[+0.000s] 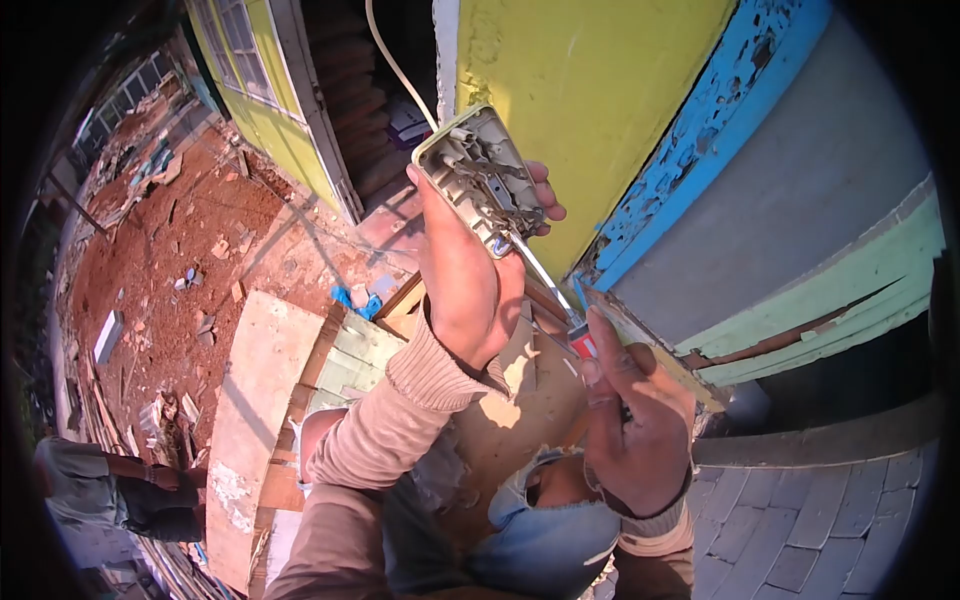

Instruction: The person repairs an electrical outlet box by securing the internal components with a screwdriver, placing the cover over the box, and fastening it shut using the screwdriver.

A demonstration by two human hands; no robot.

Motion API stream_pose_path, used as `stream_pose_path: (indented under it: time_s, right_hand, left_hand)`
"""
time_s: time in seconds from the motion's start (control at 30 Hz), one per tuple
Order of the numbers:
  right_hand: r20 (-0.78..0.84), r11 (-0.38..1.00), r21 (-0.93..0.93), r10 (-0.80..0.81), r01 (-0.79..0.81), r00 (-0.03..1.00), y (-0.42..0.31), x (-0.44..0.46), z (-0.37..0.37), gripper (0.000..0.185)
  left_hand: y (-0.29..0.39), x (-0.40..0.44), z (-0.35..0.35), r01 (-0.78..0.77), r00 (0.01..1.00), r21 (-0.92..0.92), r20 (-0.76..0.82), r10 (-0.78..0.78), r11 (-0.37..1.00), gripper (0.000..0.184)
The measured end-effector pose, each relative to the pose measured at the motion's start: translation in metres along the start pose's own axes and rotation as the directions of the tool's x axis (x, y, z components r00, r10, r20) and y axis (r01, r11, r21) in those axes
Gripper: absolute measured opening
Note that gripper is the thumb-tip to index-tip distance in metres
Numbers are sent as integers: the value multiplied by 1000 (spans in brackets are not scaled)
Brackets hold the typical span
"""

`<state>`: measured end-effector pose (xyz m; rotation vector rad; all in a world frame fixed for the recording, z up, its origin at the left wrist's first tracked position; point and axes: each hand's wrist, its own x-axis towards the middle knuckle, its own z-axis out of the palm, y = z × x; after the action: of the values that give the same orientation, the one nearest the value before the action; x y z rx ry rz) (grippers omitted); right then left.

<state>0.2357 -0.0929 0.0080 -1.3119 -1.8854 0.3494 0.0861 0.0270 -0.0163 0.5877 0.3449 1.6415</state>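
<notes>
My left hand (462,290) is raised in front of me, wrapped around an opened extension socket (478,150). The socket's pale housing faces me with its inside bare, showing metal strips and plastic ribs. From its far end a white cable (396,68) runs up. My right hand (640,425) grips a screwdriver (548,280) by its handle, which shows red and white. The shaft slants up and left, and its tip is at the near end of the housing, beside a small blue wire. Whether the tip sits on a screw is too small to tell.
Wooden boards (265,360) lie below and left of my arms. Ahead stand a yellow wall (590,90) and a peeling blue post (690,150). Rubble covers the red soil (160,260). Another person (110,490) is at lower left. Grey paving (800,520) lies right.
</notes>
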Motion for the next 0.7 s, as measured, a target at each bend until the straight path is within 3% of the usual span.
stream_pose_path:
  time_s: [0.23, 0.3, 0.37, 0.47, 0.57, 0.7]
  right_hand:
    - [-26, 995, 73, -63, 65, 998, 4, -9, -11, 30]
    - [-99, 983, 70, -160, 168, 982, -1, -8, -15, 43]
    - [-86, 990, 56, -126, 131, 988, -3, -5, -13, 36]
    - [-119, 975, 26, -215, 220, 969, 2, 2, -8, 26]
    - [-92, 992, 60, -109, 115, 990, -5, 7, -10, 12]
    - [-114, 989, 67, -123, 131, 986, -6, 8, -11, 10]
  left_hand:
    - [8, -1, 6, 82, 995, -14, -63, -83, 997, 74]
    - [6, -2, 7, 64, 995, -6, -70, -64, 998, 75]
    - [4, -5, 12, 83, 992, 2, -101, -83, 997, 75]
    - [4, -13, 17, 103, 991, 48, -85, -99, 994, 80]
    - [6, -16, 22, 135, 985, 83, -121, -124, 987, 86]
    - [6, -17, 23, 107, 987, 99, -130, -94, 989, 87]
